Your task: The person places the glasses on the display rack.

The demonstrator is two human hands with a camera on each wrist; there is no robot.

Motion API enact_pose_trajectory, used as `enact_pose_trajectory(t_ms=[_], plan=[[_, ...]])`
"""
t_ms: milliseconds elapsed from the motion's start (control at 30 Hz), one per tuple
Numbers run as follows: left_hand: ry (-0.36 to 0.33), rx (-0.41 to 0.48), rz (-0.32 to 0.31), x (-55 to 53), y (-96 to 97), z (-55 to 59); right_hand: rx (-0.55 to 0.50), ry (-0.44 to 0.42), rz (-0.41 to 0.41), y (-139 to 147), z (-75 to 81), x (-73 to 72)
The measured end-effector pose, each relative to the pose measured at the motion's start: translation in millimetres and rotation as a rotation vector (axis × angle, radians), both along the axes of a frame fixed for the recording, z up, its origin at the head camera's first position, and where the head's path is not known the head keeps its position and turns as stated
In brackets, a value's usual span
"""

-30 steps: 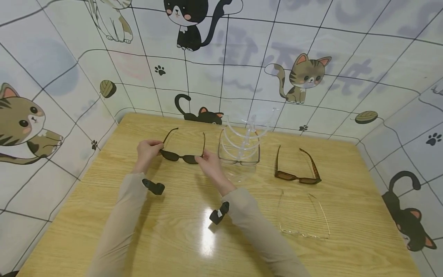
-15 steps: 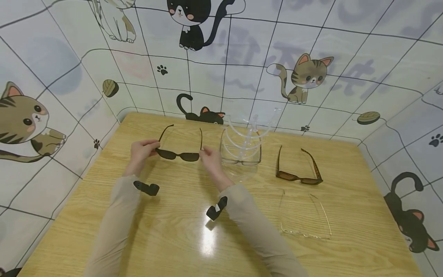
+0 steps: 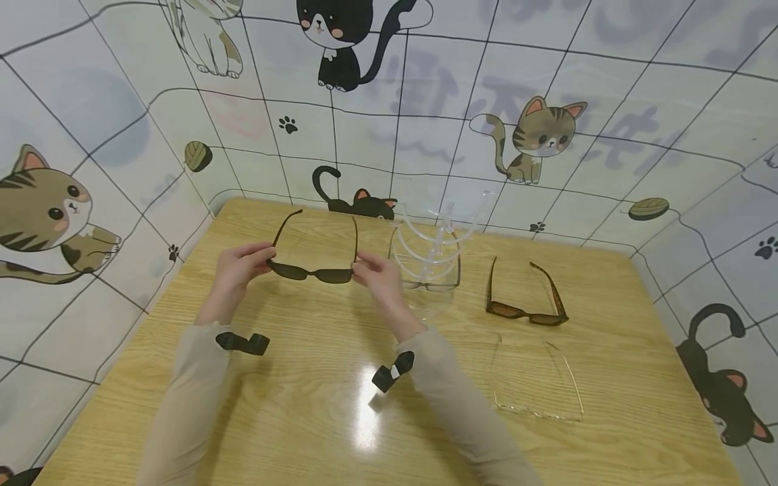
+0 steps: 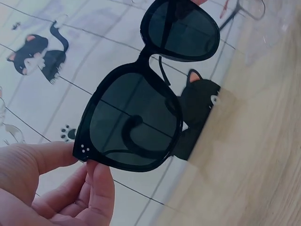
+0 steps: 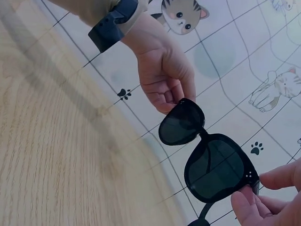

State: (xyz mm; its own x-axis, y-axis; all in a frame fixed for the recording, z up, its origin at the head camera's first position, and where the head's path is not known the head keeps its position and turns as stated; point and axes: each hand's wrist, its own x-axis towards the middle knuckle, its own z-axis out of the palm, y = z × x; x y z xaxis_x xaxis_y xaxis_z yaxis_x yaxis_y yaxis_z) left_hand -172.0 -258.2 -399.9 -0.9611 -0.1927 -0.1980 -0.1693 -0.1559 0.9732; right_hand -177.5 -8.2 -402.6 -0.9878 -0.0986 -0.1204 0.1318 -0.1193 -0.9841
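Observation:
A pair of black sunglasses (image 3: 311,273) with dark lenses is held between both hands, arms unfolded and pointing away from the person. My left hand (image 3: 239,273) pinches the left outer corner of the frame between thumb and fingers. At the opposite corner, my right hand (image 3: 379,277) pinches the hinge area. Three small silver dots mark the corner by the left fingertips in the left wrist view, where the near lens (image 4: 136,122) fills the middle. In the right wrist view both lenses show, with the left hand (image 5: 164,70) beyond.
Right of the hands stands a clear glasses stand (image 3: 434,250) with thin-framed eyeglasses (image 3: 442,287) on it. Farther right, brown tortoiseshell sunglasses (image 3: 527,314) lie on the wooden table (image 3: 304,405), with thin gold-rimmed eyeglasses (image 3: 537,413) nearer. A cat-patterned wall (image 3: 377,135) rises behind.
The hands have moved slightly apart and the sunglasses a little left and away. My right hand has shifted from the lens's lower edge to the frame's corner.

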Motion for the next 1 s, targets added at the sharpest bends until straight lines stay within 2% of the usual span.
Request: enact_pose_trajectory(t_ms=[233,500,733,1000], plan=[[0.018,0.139,-0.067,17.1,4.0,12.5,-0.012,0.009,0.024,14.5,11.3,12.7],[0.012,0.203,-0.147,32.1,10.9,19.8,-0.031,0.009,0.061,33.3,18.2,24.5],[0.006,0.215,-0.204,43.8,21.7,24.2,-0.003,0.058,0.116,53.9,24.8,38.0],[0.039,0.196,-0.267,55.4,35.5,25.3,0.001,0.063,0.122,73.4,31.0,49.7]])
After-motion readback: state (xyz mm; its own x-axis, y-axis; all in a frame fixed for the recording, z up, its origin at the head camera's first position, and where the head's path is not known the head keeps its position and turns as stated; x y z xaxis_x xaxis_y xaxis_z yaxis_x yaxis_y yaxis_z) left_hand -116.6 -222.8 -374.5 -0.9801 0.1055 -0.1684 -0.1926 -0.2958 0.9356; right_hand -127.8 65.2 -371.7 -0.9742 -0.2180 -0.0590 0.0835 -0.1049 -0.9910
